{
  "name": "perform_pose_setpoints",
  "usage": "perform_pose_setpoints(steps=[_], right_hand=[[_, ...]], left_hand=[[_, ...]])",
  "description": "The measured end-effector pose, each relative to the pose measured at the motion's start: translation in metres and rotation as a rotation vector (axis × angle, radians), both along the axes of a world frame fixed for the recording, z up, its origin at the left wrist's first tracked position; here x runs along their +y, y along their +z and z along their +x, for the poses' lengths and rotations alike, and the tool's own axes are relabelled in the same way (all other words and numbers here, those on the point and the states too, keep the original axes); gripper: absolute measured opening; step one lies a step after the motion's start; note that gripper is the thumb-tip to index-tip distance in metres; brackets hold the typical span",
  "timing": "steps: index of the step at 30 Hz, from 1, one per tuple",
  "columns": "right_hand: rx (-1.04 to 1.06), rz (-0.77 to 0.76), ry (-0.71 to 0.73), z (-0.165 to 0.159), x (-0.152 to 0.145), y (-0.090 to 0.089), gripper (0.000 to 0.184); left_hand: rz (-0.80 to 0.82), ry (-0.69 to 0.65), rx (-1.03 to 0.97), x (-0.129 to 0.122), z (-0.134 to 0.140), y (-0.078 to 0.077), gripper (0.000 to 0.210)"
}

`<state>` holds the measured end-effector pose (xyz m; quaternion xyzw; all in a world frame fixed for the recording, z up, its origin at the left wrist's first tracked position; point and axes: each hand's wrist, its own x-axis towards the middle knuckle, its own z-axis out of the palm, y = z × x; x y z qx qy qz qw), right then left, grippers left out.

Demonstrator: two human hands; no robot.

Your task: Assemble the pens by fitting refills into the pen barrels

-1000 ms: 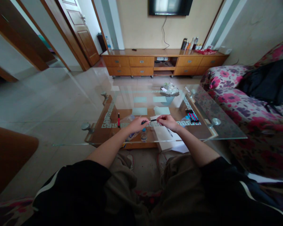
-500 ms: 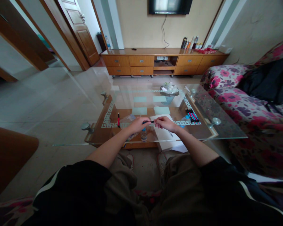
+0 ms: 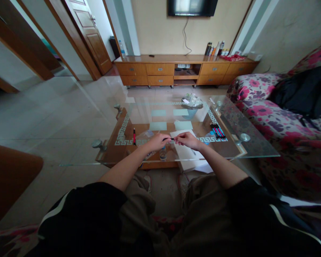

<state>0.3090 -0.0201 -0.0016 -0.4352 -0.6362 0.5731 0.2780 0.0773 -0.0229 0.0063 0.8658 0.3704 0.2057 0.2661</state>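
Note:
Above the near part of the glass table [image 3: 77, 165], my left hand [image 3: 157, 141] and my right hand [image 3: 188, 140] are close together, fingers pinched. A short stretch of a thin black pen [image 3: 172, 139] bridges the small gap between them, and each hand grips one end. Most of the pen is hidden by the fingers. A red and black pen [image 3: 134, 136] lies to the left of my hands. Off to the right, several pens [image 3: 218, 131] with black, red and blue parts lie side by side.
Under the glass are a plastic bottle [image 3: 163, 153], white paper [image 3: 180, 146] and a basket [image 3: 192, 112] of crumpled waste. A floral sofa [image 3: 262, 107] with a black bag [image 3: 305, 91] stands at right. A wooden cabinet [image 3: 160, 69] lines the far wall.
My hands have barely moved. The fingers sit slightly closer together, and a little less of the black pen shows between them.

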Motion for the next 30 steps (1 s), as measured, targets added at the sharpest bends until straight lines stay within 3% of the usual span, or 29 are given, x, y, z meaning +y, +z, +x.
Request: perform_pose_setpoints(steps=[8, 16, 25, 30], right_hand=[[0.010, 0.080, 0.001, 0.003, 0.003, -0.005, 0.036], [0.020, 0.129, -0.035, 0.002, -0.002, 0.005, 0.036], [0.090, 0.074, -0.193, 0.009, 0.000, 0.011, 0.038], [0.102, 0.140, -0.395, 0.021, 0.010, 0.007, 0.029]], left_hand=[[-0.004, -0.002, -0.029, 0.003, -0.002, 0.000, 0.035], [-0.043, -0.005, -0.055, 0.006, -0.002, -0.002, 0.038], [-0.092, 0.099, -0.060, 0.004, -0.011, 0.003, 0.038], [-0.039, 0.167, -0.056, 0.002, -0.016, 0.006, 0.039]])
